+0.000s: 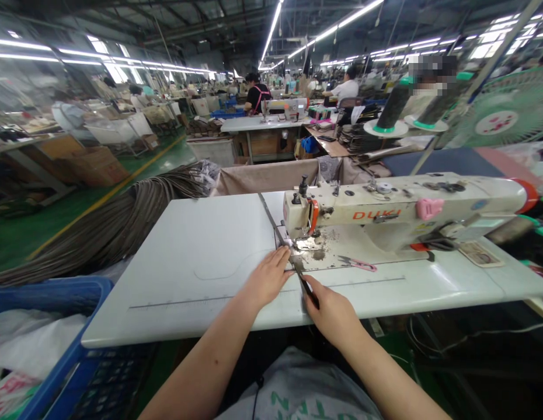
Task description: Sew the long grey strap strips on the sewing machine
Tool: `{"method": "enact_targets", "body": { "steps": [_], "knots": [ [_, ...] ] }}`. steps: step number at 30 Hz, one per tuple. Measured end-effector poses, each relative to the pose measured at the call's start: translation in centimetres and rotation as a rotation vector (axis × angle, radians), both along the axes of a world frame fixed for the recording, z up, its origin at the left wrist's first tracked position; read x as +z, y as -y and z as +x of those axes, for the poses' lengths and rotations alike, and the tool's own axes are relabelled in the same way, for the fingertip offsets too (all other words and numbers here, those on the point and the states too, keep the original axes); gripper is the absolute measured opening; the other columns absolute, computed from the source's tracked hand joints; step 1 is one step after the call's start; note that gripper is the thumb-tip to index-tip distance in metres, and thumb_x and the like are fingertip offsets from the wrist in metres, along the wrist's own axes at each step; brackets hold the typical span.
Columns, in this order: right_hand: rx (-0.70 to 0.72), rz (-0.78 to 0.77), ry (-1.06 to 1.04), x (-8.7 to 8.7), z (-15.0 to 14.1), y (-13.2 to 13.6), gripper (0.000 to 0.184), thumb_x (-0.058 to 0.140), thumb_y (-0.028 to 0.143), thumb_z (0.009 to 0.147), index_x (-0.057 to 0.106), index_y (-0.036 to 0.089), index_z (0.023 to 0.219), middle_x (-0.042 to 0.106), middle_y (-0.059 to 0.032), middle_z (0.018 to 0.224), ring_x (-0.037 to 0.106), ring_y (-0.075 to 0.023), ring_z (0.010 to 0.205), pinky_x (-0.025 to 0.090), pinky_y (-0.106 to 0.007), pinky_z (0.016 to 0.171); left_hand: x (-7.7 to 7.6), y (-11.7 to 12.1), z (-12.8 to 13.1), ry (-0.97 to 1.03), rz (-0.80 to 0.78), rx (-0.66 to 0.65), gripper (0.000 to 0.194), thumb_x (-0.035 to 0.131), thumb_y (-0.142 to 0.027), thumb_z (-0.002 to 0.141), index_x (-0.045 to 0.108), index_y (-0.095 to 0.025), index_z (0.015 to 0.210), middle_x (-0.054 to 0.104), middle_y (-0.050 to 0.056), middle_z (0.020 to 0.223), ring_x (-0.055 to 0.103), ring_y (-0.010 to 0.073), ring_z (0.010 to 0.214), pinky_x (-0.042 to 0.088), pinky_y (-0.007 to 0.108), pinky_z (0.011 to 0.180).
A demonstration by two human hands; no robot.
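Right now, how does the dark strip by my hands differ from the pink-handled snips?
The dark strip is long, while the snips are short with a pink handle. The strip runs from near to far across the tabletop; the snips lie crosswise. The strip is held in your right hand; the snips lie untouched. Both are slender.

Pressing a dark strip beside a sewing machine with left hand, gripping it with right hand near bench front edge.
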State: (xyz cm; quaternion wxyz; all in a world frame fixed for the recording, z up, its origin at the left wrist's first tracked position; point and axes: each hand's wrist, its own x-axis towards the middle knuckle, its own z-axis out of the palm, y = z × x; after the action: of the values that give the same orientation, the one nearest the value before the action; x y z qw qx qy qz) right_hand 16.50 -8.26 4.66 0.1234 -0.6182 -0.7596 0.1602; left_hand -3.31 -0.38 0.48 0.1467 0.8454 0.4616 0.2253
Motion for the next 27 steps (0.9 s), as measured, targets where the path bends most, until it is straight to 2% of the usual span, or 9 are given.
{"method": "enact_targets", "body": {
  "steps": [9,15,21,27],
  "knots": [
    [0.002,0.002,0.028,-0.1,-0.1,0.2,0.045,0.054,0.025,0.100,0.057,0.018,0.145,0.083,-0.0141,0.105,0.080,-0.0295,0.088,0.054,-0.034,0.073,-0.7,0.3,-0.2,0.037,0.011,0.007,0.052,0.054,-0.036,0.103,0.050,-0.015,0.151,0.050,0.018,0.159,0.044,0.0330,0.150,0.031,0.052,0.128],
    [-0.020,-0.025,-0.008,-0.1,-0.1,0.2,0.046,0.054,0.027,0.101,0.057,0.018,0.146,0.083,-0.0138,0.106,0.079,-0.0296,0.090,0.053,-0.034,0.076,-0.9,0.2,-0.1,-0.117,0.135,0.038,0.052,0.050,-0.035,0.105,0.044,-0.013,0.152,0.051,0.019,0.157,0.049,0.0288,0.147,0.039,0.049,0.125],
    [-0.058,-0.028,-0.184,0.4,0.3,0.6,0.047,0.054,0.031,0.098,0.059,0.020,0.143,0.079,-0.0067,0.089,0.075,-0.0256,0.075,0.051,-0.032,0.069,-1.3,0.0,-0.2,-0.165,0.194,0.052,0.042,0.048,-0.034,0.106,0.051,-0.014,0.143,0.059,0.016,0.149,0.052,0.0270,0.144,0.043,0.047,0.123],
    [-0.070,-0.053,-0.233,0.2,0.8,0.6,0.045,0.053,0.031,0.097,0.062,0.020,0.139,0.076,-0.0047,0.084,0.071,-0.0234,0.069,0.048,-0.030,0.065,-0.9,0.2,-0.2,-0.200,0.214,0.046,0.050,0.051,-0.034,0.105,0.045,-0.012,0.150,0.054,0.016,0.155,0.050,0.0279,0.145,0.041,0.045,0.124]
  ]
}}
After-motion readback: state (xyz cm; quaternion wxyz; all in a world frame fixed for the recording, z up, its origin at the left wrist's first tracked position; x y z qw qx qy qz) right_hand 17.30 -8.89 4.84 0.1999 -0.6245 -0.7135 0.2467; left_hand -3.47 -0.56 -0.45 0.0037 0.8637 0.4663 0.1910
